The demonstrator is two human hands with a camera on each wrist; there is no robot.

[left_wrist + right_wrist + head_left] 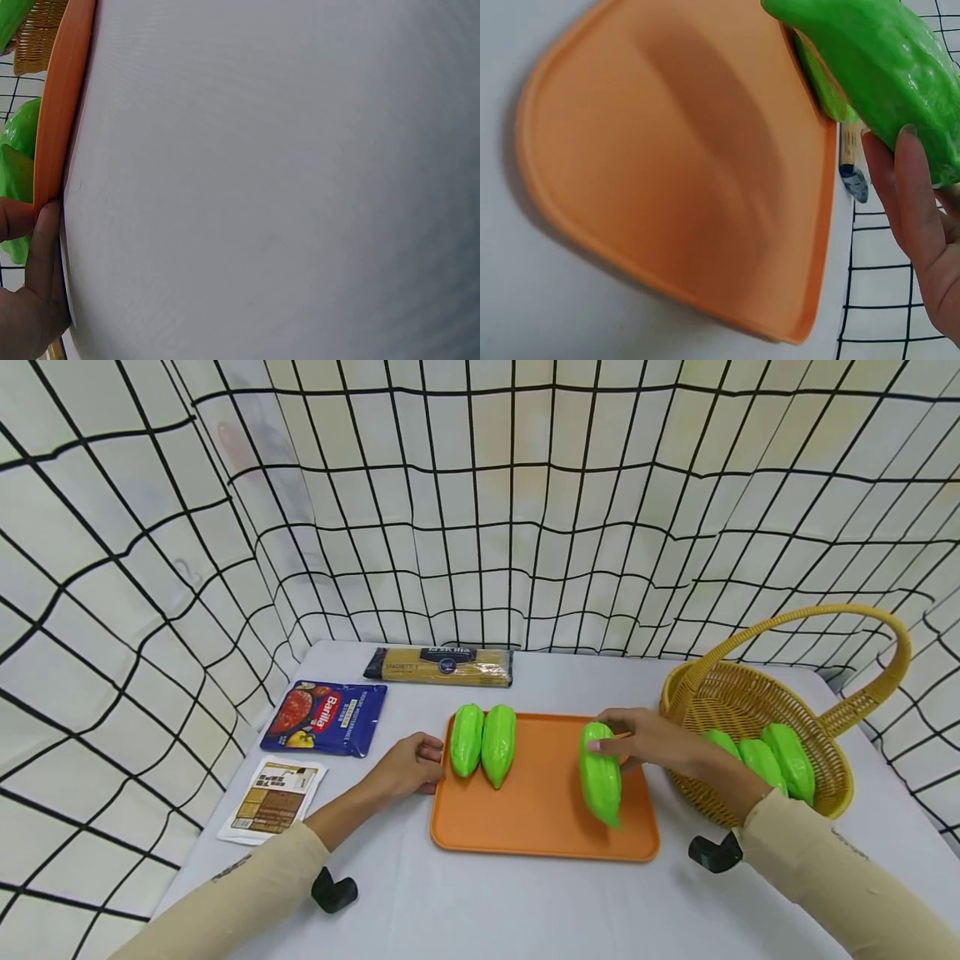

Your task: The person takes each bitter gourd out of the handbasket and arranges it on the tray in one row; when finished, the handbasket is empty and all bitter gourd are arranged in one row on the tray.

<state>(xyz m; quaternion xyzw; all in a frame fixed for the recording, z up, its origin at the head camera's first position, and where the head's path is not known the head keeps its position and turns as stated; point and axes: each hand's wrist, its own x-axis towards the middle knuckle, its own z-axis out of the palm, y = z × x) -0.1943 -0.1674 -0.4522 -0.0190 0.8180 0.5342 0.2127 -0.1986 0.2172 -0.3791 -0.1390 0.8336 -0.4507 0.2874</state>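
Observation:
My right hand holds a green, bumpy, elongated vegetable above the right part of an orange tray. The right wrist view shows the fingers against the underside of the vegetable, with its shadow on the tray. Two more green vegetables lie side by side at the tray's left end. My left hand pinches the tray's left edge; in the left wrist view the thumb is above the tray rim and a finger below it.
A wicker basket with a tall handle stands at the right, with several green vegetables inside. Behind the tray lies a spaghetti pack. A blue Barilla pouch and a white-brown packet lie at the left. Black netting surrounds the table's back and sides.

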